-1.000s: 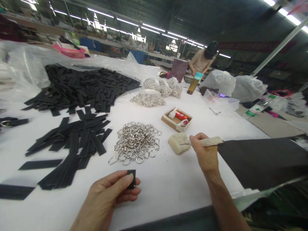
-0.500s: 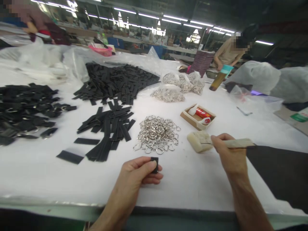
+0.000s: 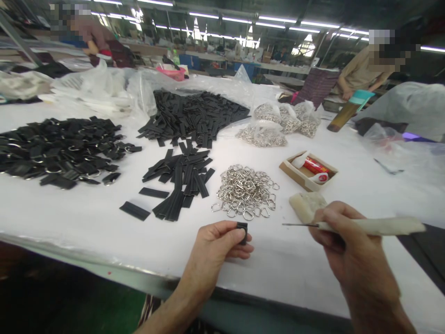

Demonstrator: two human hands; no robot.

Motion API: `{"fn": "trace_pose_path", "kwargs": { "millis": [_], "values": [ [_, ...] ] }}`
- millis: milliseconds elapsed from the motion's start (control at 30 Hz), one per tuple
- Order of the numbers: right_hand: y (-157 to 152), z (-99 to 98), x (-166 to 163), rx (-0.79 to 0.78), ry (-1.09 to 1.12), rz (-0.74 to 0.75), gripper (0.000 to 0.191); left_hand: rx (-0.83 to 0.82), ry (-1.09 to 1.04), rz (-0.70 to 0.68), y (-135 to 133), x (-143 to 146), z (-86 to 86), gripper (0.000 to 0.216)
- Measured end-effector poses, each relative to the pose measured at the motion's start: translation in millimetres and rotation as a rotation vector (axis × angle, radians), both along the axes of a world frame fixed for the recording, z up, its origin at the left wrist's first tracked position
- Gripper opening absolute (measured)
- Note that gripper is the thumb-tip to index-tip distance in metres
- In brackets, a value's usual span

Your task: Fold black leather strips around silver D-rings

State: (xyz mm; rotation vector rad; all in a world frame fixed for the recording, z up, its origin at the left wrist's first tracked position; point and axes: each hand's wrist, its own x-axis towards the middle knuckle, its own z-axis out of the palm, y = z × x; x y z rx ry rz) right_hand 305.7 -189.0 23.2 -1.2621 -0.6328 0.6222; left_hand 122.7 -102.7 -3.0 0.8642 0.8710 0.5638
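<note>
My left hand [image 3: 222, 241] pinches a folded black strip [image 3: 242, 232] between thumb and fingers, close to the table's front edge. My right hand [image 3: 351, 246] is closed around an awl [image 3: 371, 226] with a thin metal shaft and a pale, wrapped-looking handle. Its tip points left toward the folded strip, apart from it. Just behind the right hand lies a pale yellowish block [image 3: 306, 206], partly covered by the fingers. Beyond my left hand is a heap of silver D-rings [image 3: 245, 190]. Loose black strips [image 3: 182, 174] lie left of the rings.
At the left is a pile of black strips with rings [image 3: 66, 150]; a larger black strip heap [image 3: 198, 113] lies behind. Bagged rings [image 3: 260, 134], a small box [image 3: 295, 178] with a red tube, and a bottle [image 3: 347, 113] stand farther right. Two people work beyond the table.
The awl has come away from the pale block, toward me, and its thin shaft now shows. My left hand still holds the folded strip. The view has turned left.
</note>
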Motion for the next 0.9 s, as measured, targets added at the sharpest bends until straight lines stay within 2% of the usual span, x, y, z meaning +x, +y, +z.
{"fn": "trace_pose_path", "kwargs": {
  "millis": [200,500,900],
  "values": [
    [23.0,-9.1,-24.4,-0.001,0.040,0.185,0.028,0.016,-0.006,-0.023,-1.0,-0.7,-0.4,0.013],
    [30.8,-21.4,-29.8,-0.087,-0.008,0.243,0.030,0.042,-0.009,-0.088,1.5,-2.5,-1.6,0.012],
    [32.1,-23.7,-30.1,-0.114,0.007,0.296,0.032,0.048,-0.012,-0.097,0.6,-2.7,0.4,0.013]
  ]
}}
